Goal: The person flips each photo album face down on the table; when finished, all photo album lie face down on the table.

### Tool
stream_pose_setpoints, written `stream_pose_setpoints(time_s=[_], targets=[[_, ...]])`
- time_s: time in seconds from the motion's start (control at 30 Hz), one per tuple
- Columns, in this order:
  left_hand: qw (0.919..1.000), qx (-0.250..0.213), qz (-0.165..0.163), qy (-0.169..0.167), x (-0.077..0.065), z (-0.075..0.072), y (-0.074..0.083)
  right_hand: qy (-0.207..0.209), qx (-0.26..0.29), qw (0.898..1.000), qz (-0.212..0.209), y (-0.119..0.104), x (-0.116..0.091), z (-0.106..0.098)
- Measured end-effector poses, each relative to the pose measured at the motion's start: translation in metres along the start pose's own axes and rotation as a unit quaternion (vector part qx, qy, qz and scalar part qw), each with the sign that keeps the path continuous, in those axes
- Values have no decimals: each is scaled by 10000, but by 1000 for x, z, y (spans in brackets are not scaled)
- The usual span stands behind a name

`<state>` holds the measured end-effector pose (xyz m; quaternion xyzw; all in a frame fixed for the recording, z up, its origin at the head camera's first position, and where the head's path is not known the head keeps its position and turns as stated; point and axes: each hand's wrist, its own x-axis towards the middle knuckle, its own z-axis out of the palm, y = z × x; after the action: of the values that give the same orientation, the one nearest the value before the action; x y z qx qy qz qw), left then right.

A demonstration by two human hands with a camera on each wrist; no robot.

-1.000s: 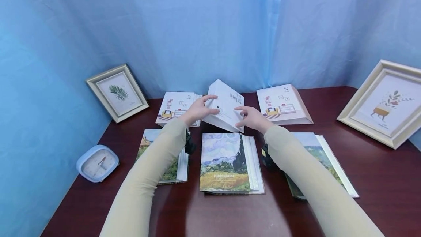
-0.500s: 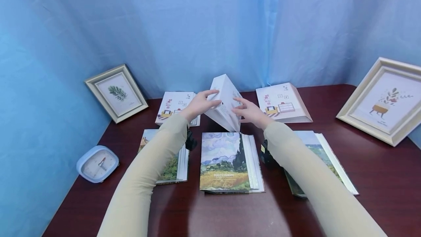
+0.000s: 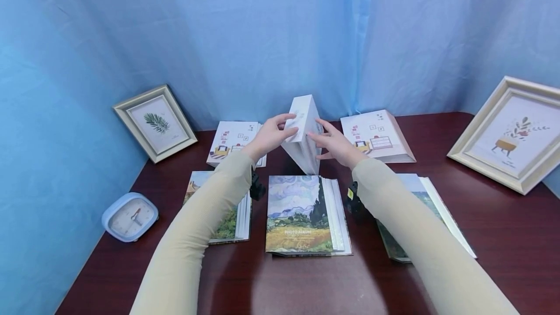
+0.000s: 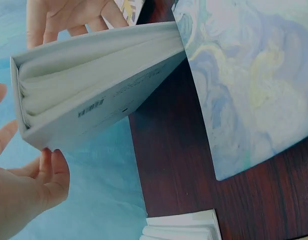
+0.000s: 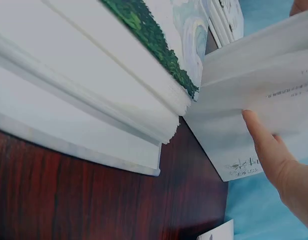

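A thick white photo album (image 3: 308, 132) stands on edge at the back of the table, in the middle of the rear row. Its pages and printed cover show in the left wrist view. At its spine side, my left hand (image 3: 270, 136) holds the album, fingertips and thumb at the spine edge. From the other side my right hand (image 3: 336, 144) touches the cover with spread fingers; one finger (image 5: 258, 132) lies against it in the right wrist view. Just in front lies a photo album with a painted landscape cover (image 3: 297, 218).
White albums lie at the back left (image 3: 234, 141) and back right (image 3: 378, 137). Two more painted albums, left (image 3: 225, 222) and right (image 3: 426, 213), are partly under my sleeves. A blue clock (image 3: 130, 217) and picture frames, left (image 3: 156, 123) and right (image 3: 509, 135), stand at the sides.
The white album has turned from leaning, cover up, to standing more upright with its spine toward me. Both hands have followed it, the left one moving up and right.
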<state>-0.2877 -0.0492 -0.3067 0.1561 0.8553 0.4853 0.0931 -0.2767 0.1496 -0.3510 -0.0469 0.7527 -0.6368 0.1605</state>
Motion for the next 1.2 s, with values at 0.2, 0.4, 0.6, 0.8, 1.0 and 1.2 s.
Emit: stream_pose_setpoints(time_s=[0.2, 0.4, 0.6, 0.8, 1.0, 1.2], targets=[[9997, -207, 107, -38, 1, 3, -1, 135, 140, 9998, -22, -5, -1, -2], [9987, -429, 219, -170, 2, 10, -8, 137, 284, 9995, -13, -9, -3, -3], [9980, -452, 319, -290, 0, 16, -11, 25, 602, 9982, -60, -10, -8, -5], [9950, -643, 476, -596, -2, 21, -14, -179, 1089, 9938, -125, -10, -15, -9], [9915, -869, 475, -838, -1, 28, -14, -336, 1298, 9909, -132, -11, -21, -17], [9887, -971, 693, -912, 0, 35, -15, -439, 1300, 9905, -125, -10, -25, -23]])
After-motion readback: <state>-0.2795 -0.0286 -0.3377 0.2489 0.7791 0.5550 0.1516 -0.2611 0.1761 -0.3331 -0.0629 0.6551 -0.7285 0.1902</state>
